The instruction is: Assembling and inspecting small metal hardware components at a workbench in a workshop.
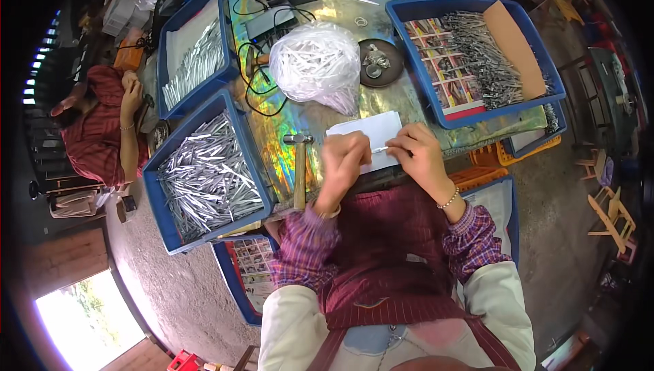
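Holding a thin metal strip [380,149] lying left-right between both hands [344,160] [419,156]

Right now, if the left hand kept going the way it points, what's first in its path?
The left hand points up-table over the white paper. Past that, the first thing is probably the clear bag of white sticks, though depth is hard to judge.

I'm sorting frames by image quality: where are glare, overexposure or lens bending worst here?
Head view: rainbow glare sheens off the iridescent foil table cover between the blue plastic trays; the daylit doorway at lower left is blown out white; the long blue tray of metal strips bows with fisheye curve, and the corners go black. The left hand and right hand look sharp.
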`<state>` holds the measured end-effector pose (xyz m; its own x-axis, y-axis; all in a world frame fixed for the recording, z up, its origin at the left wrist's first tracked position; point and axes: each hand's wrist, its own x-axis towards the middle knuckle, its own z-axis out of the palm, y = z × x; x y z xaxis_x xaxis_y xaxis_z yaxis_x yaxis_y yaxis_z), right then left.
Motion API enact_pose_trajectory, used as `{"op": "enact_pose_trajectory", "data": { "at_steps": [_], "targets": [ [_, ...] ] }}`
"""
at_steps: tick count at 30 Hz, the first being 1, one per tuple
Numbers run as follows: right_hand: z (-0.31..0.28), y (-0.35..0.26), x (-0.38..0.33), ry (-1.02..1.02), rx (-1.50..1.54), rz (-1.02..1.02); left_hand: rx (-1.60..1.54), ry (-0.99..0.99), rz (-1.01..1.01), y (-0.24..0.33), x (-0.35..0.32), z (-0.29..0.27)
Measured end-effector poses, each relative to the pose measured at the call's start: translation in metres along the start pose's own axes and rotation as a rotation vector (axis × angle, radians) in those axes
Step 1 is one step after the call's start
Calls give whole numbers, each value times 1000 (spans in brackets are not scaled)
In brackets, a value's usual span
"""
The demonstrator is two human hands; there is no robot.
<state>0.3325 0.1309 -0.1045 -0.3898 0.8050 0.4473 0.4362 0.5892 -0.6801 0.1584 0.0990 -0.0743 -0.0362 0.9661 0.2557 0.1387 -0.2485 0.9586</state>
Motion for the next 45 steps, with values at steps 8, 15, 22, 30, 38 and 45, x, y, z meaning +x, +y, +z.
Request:
{"op": "enact_pose_trajectory", "data": {
  "at_steps": [8,15,22,30,38,45],
  "targets": [
    [5,8,-2,43,41,-2,-520,-55,423,23,19,22],
    [3,4,-7,38,27,-1,-446,-16,-145,-19,11,32],
    [4,11,-10,56,78,-29,-188,-33,51,-3,17,39],
    [4,8,-9,50,62,-10,-454,141,-129,-21,6,20],
    [7,6,-6,41,39,-5,-501,364,18,-7,-24,-52],
    [-29,6,-24,402,947,536,-469,417,-102,-7,-40,-49]
  ]
}}
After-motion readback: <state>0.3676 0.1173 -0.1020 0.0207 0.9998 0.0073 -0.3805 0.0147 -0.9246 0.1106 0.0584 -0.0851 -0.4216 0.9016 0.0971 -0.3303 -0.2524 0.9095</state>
